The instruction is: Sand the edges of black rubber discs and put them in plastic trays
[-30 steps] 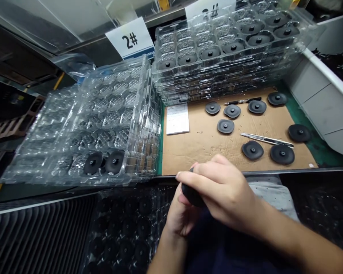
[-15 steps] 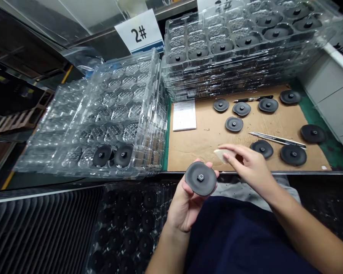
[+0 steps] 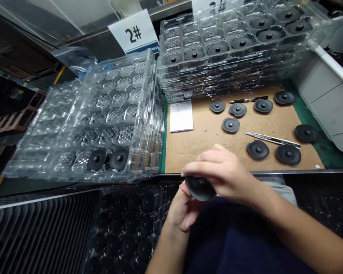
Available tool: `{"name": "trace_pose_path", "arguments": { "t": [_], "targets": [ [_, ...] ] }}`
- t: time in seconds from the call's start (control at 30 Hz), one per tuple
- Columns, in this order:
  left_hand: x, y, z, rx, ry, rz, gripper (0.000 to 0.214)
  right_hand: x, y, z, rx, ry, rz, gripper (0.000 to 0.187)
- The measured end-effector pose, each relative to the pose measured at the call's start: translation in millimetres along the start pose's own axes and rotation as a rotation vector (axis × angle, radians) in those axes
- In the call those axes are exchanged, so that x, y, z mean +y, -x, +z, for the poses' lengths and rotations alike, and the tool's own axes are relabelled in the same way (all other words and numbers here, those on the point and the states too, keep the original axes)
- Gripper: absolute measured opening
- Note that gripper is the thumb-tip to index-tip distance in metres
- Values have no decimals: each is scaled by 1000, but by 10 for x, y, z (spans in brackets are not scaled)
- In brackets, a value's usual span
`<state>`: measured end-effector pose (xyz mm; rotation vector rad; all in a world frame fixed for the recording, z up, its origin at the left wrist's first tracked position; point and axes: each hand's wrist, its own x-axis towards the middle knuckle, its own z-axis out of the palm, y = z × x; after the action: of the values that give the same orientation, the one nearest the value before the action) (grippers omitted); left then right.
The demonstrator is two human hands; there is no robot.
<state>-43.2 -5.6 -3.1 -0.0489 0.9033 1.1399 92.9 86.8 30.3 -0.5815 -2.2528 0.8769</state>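
Observation:
My left hand [image 3: 183, 211] grips a round black rubber disc [image 3: 201, 190], dished, with a small metal nut at its centre. The disc is tilted just past the front edge of the bench. Over its upper rim bends my right hand [image 3: 217, 171], fingers closed and reaching to the disc's left edge. A thin flat cream-coloured piece is mostly hidden under those fingers; only a pale sliver shows at the fingertips. Nearby on the cardboard sheet [image 3: 185, 152] lie several similar discs, among them one disc [image 3: 257, 149] to the right of my hands.
Stacked clear plastic trays [image 3: 148, 114] stand at left, two discs in the front row. More stacked trays [image 3: 205, 82] line the back. A utility knife [image 3: 271, 139], a pen [image 3: 247, 100] and a paper pad [image 3: 181, 118] lie on the cardboard. A white bin [image 3: 331, 91] borders the right.
My right hand has moved left and down with the cream-coloured piece, from beside the disc onto its upper rim. The disc has tilted in my left hand. The view has shifted slightly.

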Motion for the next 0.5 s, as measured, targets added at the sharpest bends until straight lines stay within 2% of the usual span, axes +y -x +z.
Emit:
{"name": "trace_pose_path", "arguments": {
  "t": [0.13,0.2,0.27,0.33,0.4,0.43,0.5],
  "targets": [
    [98,43,-53,-168,62,17,63,517,351,69,29,-29,380,24],
    [120,63,-70,-224,81,27,63,753,573,112,-5,-19,471,22],
    [117,71,-65,-245,82,19,62,842,704,106,-43,-9,488,20],
    [100,70,-40,-249,69,2,63,740,682,31,-20,-6,506,21],
    [82,63,0,-241,40,-5,65,489,520,-80,77,2,477,24],
    [75,58,22,-229,15,-7,65,340,411,-130,119,4,411,25],
    [67,50,60,-188,-37,1,63,69,200,-185,124,-1,165,25]
  ]
}}
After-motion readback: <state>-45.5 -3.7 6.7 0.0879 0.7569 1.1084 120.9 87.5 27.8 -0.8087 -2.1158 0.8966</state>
